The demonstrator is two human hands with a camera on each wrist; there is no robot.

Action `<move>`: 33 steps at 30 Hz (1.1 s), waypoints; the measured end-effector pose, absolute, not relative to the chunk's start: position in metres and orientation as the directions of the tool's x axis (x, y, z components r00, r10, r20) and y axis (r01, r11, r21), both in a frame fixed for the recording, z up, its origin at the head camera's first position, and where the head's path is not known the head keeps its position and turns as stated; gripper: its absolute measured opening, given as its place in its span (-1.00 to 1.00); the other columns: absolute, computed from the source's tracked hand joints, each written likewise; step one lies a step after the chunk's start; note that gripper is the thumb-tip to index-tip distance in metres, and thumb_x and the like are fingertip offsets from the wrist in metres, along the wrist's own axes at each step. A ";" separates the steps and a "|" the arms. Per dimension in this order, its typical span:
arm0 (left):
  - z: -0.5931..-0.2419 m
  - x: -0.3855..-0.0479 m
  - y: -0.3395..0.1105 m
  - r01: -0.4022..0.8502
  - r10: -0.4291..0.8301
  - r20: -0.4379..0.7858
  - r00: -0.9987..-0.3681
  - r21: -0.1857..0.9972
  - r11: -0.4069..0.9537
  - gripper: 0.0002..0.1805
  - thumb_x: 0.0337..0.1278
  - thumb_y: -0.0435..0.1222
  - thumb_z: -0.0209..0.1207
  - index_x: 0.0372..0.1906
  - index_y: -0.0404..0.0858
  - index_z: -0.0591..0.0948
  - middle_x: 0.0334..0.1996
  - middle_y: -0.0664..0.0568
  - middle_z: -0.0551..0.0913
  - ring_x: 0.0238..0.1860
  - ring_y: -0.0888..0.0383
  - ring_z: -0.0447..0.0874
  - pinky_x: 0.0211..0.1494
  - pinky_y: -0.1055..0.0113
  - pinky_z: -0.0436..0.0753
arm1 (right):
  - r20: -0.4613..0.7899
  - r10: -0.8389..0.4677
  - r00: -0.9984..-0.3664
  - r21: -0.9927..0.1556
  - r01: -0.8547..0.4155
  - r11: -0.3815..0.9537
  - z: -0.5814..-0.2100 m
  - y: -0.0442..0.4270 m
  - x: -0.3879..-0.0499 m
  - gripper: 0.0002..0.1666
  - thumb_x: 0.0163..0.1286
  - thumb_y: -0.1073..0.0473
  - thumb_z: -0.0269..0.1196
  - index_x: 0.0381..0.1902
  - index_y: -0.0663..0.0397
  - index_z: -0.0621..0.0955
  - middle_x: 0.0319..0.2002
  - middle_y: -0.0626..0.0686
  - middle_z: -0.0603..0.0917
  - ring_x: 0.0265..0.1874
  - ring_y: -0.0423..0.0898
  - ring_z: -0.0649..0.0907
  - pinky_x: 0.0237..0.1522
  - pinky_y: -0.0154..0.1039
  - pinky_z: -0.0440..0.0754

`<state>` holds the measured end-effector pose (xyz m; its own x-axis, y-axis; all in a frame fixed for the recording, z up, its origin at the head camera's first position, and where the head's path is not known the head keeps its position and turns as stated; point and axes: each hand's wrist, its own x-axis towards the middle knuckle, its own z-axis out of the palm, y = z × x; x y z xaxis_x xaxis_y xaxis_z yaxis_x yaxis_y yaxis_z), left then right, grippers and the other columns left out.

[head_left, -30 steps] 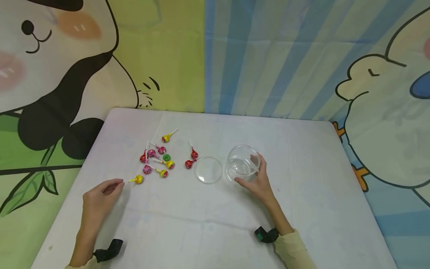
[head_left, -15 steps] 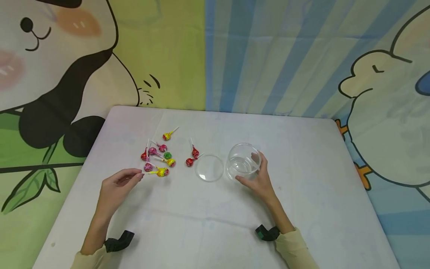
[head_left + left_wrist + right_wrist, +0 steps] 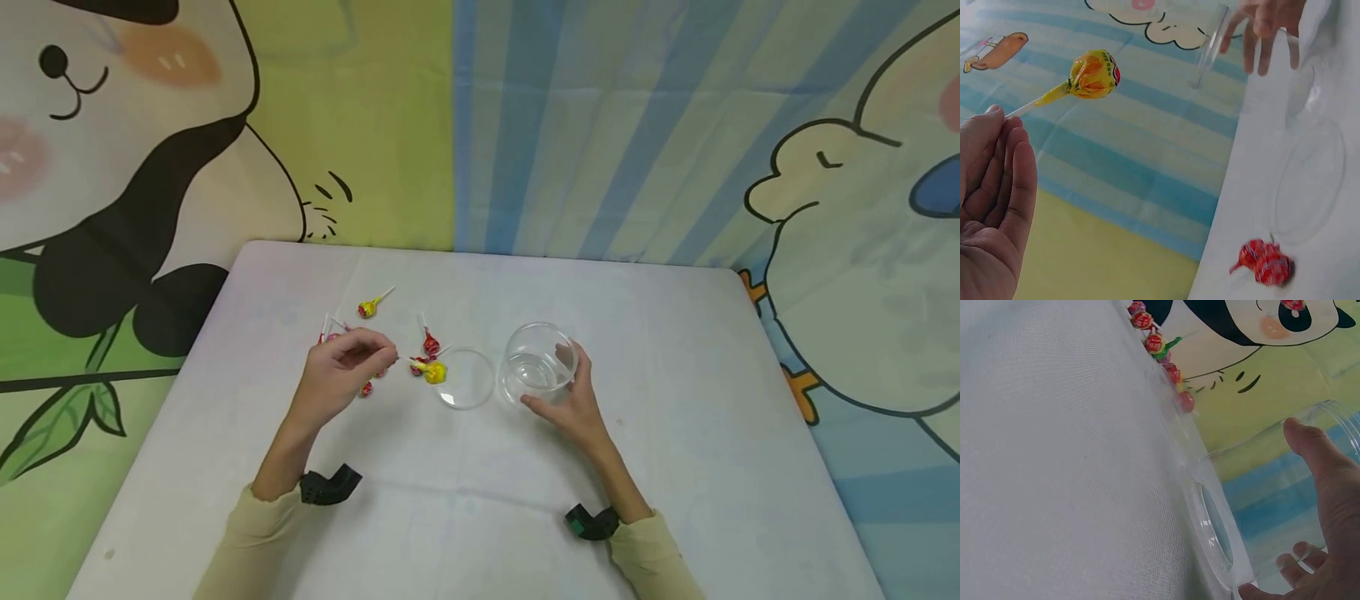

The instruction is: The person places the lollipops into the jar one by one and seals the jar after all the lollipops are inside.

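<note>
Left hand (image 3: pixel 345 367) and its yellow lollipop (image 3: pixel 435 372) moved right, off the left side and over past the pile (image 3: pixel 365 388); right hand (image 3: pixel 573 408) and jar (image 3: pixel 538 362) stayed about put. Two red lollipops (image 3: pixel 431 343) and the clear lid (image 3: pixel 467 379) lay on the table (image 3: pixel 465 500) between left hand and jar, so in the way at table level. Another yellow one (image 3: pixel 367 309) lay farther back. Held lollipop was up off the table, candy showing against the lid's left edge in head view. Long axis ran mostly sideways, candy end right toward the jar, tilted slightly nearer the person; stick end at left hand. Left thumb and fingers pinched the stick; right thumb and fingers gripped the jar's sides, mouth up. Most of the pile hidden behind left hand, count unclear; lower red one partly covered; stick tip lost in the fingers; lid faint.
</note>
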<state>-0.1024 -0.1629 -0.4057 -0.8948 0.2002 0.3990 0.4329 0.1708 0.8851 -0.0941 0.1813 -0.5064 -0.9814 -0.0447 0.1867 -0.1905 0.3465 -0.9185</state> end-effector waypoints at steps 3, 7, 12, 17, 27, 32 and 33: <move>-0.401 -0.111 -0.142 0.450 0.196 0.423 -0.885 0.885 0.121 -0.89 0.08 -0.51 0.28 -0.25 -0.36 0.68 -0.36 0.10 0.69 -0.39 0.25 0.59 -0.27 0.51 0.62 | 0.177 -0.041 -0.983 -0.918 -0.180 0.354 -0.505 0.181 -0.094 0.30 -0.09 0.30 0.55 0.48 -0.05 0.01 0.39 0.29 0.24 0.42 0.21 0.26 0.29 0.39 0.24; -0.399 -0.122 -0.111 0.431 0.215 0.401 -0.891 0.895 0.116 -0.87 0.11 -0.46 0.28 -0.21 -0.33 0.70 -0.31 0.01 0.73 -0.32 0.26 0.64 -0.20 0.50 0.64 | 0.149 -0.043 -0.988 -0.911 -0.154 0.384 -0.480 0.175 -0.088 0.27 -0.07 0.35 0.52 0.46 0.15 0.00 0.38 0.39 0.23 0.41 0.31 0.25 0.30 0.39 0.24; -0.406 -0.130 -0.079 0.418 0.286 0.378 -0.881 0.904 0.092 -0.84 0.18 -0.35 0.26 -0.15 -0.28 0.71 -0.25 -0.11 0.75 -0.29 0.25 0.69 -0.17 0.43 0.67 | 0.138 -0.042 -0.990 -0.918 -0.143 0.371 -0.481 0.175 -0.090 0.27 -0.07 0.38 0.51 0.46 0.24 -0.02 0.40 0.42 0.20 0.41 0.35 0.23 0.32 0.40 0.20; -0.419 -0.133 -0.059 0.365 0.313 0.325 -0.893 0.928 0.077 -0.82 0.18 -0.30 0.27 -0.14 -0.24 0.72 -0.24 -0.07 0.76 -0.29 0.25 0.70 -0.17 0.41 0.68 | 0.148 -0.042 -0.988 -0.926 -0.153 0.345 -0.505 0.179 -0.095 0.29 -0.07 0.36 0.53 0.47 0.07 -0.01 0.41 0.33 0.21 0.41 0.25 0.25 0.33 0.39 0.19; -0.440 -0.146 -0.031 0.403 0.345 0.351 -0.871 0.910 0.093 -0.83 0.12 -0.24 0.33 -0.20 -0.20 0.76 -0.35 -0.01 0.76 -0.50 0.28 0.63 -0.43 0.46 0.59 | 0.207 -0.051 -0.977 -0.915 -0.211 0.343 -0.508 0.180 -0.094 0.27 -0.05 0.34 0.52 0.47 0.03 0.00 0.40 0.34 0.21 0.42 0.22 0.25 0.27 0.41 0.26; -0.446 -0.153 -0.016 0.482 0.409 0.379 -0.830 0.857 0.182 -0.85 0.12 -0.24 0.33 -0.24 -0.19 0.77 -0.42 0.05 0.74 -0.75 0.34 0.48 -0.66 0.45 0.43 | 0.236 -0.063 -0.970 -0.916 -0.244 0.319 -0.508 0.180 -0.094 0.28 -0.06 0.39 0.51 0.48 0.15 -0.03 0.40 0.40 0.18 0.42 0.32 0.22 0.26 0.45 0.21; -0.447 -0.154 -0.013 0.487 0.418 0.374 -0.828 0.848 0.206 -0.85 0.11 -0.24 0.33 -0.24 -0.19 0.77 -0.41 0.06 0.75 -0.78 0.35 0.46 -0.67 0.44 0.43 | 0.243 -0.061 -0.968 -0.916 -0.250 0.313 -0.509 0.179 -0.094 0.28 -0.06 0.39 0.51 0.48 0.14 -0.02 0.39 0.41 0.18 0.41 0.33 0.22 0.26 0.45 0.21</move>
<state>-0.1543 -0.0130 -0.4471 -0.8279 0.4181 0.3739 0.4874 0.2063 0.8485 -0.0943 0.1795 -0.5087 -0.9681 -0.0613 0.2428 -0.2496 0.3128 -0.9164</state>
